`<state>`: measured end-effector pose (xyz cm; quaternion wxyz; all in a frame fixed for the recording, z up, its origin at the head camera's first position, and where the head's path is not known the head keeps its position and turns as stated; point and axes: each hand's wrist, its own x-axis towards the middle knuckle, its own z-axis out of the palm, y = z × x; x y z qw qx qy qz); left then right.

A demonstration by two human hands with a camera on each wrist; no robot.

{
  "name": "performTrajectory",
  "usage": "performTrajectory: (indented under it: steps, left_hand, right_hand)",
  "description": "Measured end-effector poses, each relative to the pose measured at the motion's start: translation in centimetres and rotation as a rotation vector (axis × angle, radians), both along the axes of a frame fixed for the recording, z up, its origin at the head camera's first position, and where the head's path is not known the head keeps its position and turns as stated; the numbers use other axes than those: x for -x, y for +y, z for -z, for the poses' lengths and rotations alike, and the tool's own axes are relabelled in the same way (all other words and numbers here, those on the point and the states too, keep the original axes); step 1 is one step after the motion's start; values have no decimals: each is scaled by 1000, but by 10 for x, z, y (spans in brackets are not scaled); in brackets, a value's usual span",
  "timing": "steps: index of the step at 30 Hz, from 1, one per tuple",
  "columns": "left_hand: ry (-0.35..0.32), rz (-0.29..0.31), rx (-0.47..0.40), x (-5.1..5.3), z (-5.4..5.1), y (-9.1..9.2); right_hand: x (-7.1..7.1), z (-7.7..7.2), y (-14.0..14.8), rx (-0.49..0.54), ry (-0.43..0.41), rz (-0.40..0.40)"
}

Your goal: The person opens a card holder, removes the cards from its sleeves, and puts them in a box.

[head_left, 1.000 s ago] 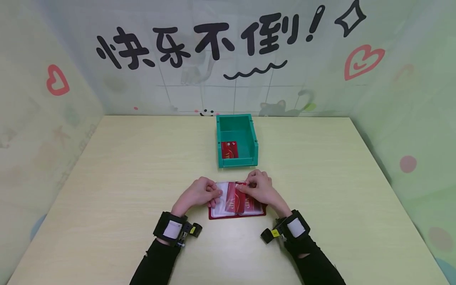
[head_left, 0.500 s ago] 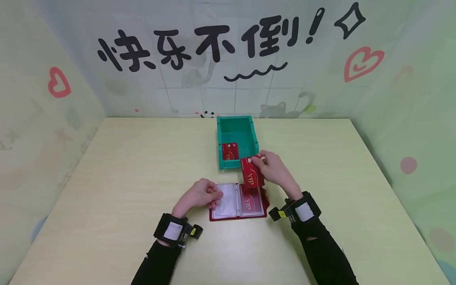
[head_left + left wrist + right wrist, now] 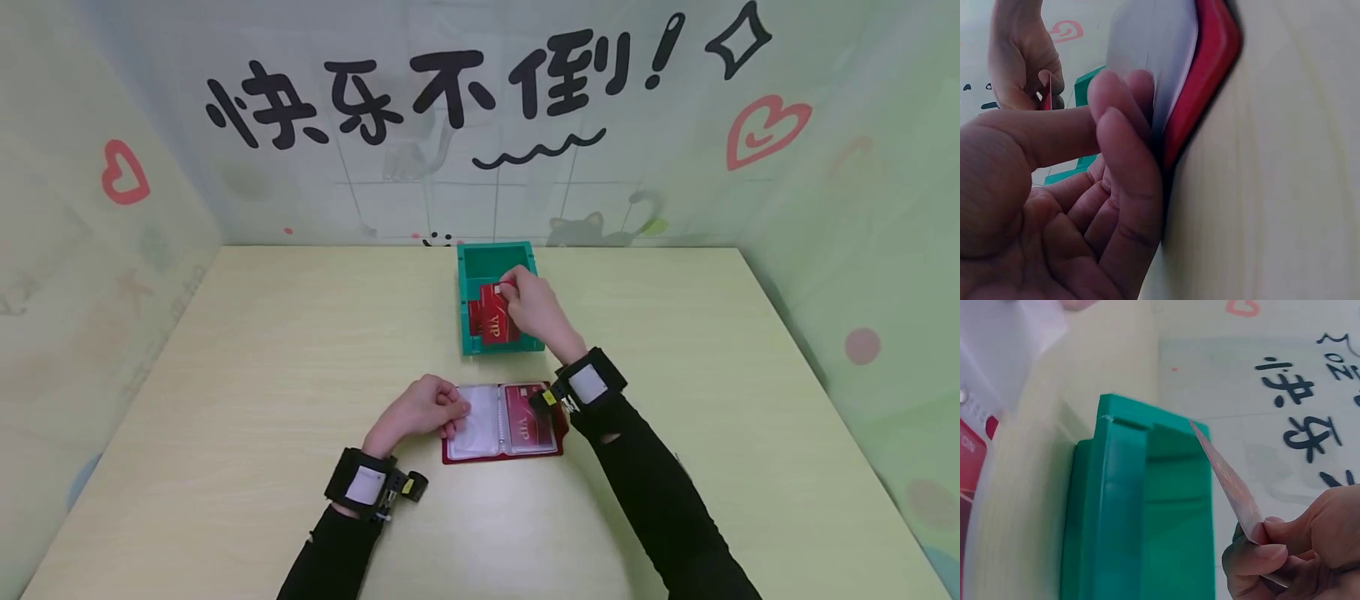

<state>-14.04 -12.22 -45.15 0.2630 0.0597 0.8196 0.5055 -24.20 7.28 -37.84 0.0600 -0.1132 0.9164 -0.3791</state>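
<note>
A small red card album lies spread open on the table. Behind the clear right-hand pocket sits a red VIP card; the left page looks white. My left hand pinches that page's left edge between thumb and finger; the left wrist view shows the album's red cover beside the fingers. Over the green bin, my right hand holds another red VIP card by its upper corner. From the right wrist, this held card appears nearly edge-on above the bin. One more red card lies inside, partly covered.
The light wooden table stretches to either side of the album and bin. A printed backdrop with large dark characters rises along its back edge. Each wrist carries a strapped camera, the right camera overlapping the album's right side.
My right hand has drawn the red VIP card out from over the album and carried it up and left to the bin. My left hand has stayed at the page edge.
</note>
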Motion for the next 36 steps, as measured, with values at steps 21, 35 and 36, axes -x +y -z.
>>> performTrajectory:
  steps: [21,35,36]
  left_hand:
    - [2,0,-5,0,0,0]
    - [5,13,-7,0,0,0]
    - [4,13,-9,0,0,-1]
  right_hand:
    - [36,39,-30,-228,-54,-13]
    - [35,48,-30,-323,-61,0]
    - [35,48,-31,-321,-49,-4]
